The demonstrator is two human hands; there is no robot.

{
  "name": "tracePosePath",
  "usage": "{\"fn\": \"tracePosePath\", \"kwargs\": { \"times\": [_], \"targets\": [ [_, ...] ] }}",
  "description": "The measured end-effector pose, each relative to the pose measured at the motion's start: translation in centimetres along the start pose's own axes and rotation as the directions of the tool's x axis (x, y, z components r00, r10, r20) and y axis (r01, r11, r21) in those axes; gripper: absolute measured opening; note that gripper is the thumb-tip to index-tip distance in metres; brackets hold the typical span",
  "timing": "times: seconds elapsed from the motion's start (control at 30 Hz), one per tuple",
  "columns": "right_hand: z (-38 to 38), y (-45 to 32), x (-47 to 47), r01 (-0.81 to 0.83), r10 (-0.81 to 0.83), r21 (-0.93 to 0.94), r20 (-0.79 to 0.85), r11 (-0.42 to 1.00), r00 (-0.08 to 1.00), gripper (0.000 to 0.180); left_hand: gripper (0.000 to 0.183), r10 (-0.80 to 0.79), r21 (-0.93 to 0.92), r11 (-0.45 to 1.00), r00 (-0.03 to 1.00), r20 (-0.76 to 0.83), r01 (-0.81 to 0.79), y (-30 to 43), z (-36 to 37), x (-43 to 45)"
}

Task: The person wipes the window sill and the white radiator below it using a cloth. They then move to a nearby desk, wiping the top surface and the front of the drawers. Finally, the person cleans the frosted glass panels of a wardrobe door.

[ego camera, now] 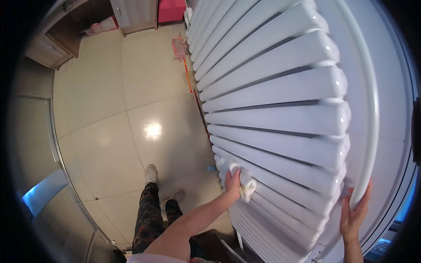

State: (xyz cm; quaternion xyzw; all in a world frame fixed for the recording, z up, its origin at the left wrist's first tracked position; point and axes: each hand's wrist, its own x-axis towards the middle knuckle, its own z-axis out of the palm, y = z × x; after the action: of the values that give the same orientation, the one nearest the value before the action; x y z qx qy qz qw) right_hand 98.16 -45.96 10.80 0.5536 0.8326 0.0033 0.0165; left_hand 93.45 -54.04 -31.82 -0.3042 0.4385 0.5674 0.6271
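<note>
My left hand (233,183) holds a crumpled white cloth (246,184) against the front of a white column radiator (269,118), near its lower tubes in the picture. The cloth is slightly blurred and has a yellowish patch. Further right, my right hand (353,210) is wrapped around a white pipe (373,98) that runs along the wall beside the radiator's top. Its fingers curl round the far side of the pipe, and the thumb lies on the near side.
Pale floor tiles (95,88) lie left of the radiator. An orange stick (187,75) with a pink piece (178,48) at its end rests along its foot. Wooden cabinets (136,14) and a red box (171,10) stand at the back. Metallic panels (34,128) line the left.
</note>
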Motion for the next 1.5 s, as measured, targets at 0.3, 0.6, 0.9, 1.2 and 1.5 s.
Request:
{"fn": "tracePosePath", "kwargs": {
  "times": [0.3,0.6,0.9,1.2,1.5],
  "targets": [
    [0.1,-1.4,1.0,0.186,-0.187,-0.019,-0.121,0.982,0.975,0.068,0.044,0.829,0.356,0.352,0.465,0.311,-0.866,7.0,6.0,-7.5],
    [1.5,0.1,1.3,0.339,-0.326,0.038,-0.198,0.940,0.925,0.068,0.050,-0.161,-0.014,0.987,0.982,-0.102,0.160,-19.6,-9.5,-0.4],
    [0.3,1.4,1.6,0.270,-0.263,0.013,-0.176,0.963,0.949,0.061,0.042,0.376,0.194,0.892,0.909,0.180,-0.408,-3.7,-4.3,2.6],
    [1.0,2.7,1.1,0.425,-0.404,0.014,-0.285,0.905,0.870,0.060,0.036,-0.399,-0.024,0.873,0.744,0.536,0.486,-18.5,-13.9,-5.4],
    [4.8,-3.9,-6.9,0.898,-0.861,0.000,-0.284,0.439,0.421,0.066,0.034,0.086,0.034,0.972,0.491,0.867,-0.231,1.6,-7.2,-19.0]
  ]
}}
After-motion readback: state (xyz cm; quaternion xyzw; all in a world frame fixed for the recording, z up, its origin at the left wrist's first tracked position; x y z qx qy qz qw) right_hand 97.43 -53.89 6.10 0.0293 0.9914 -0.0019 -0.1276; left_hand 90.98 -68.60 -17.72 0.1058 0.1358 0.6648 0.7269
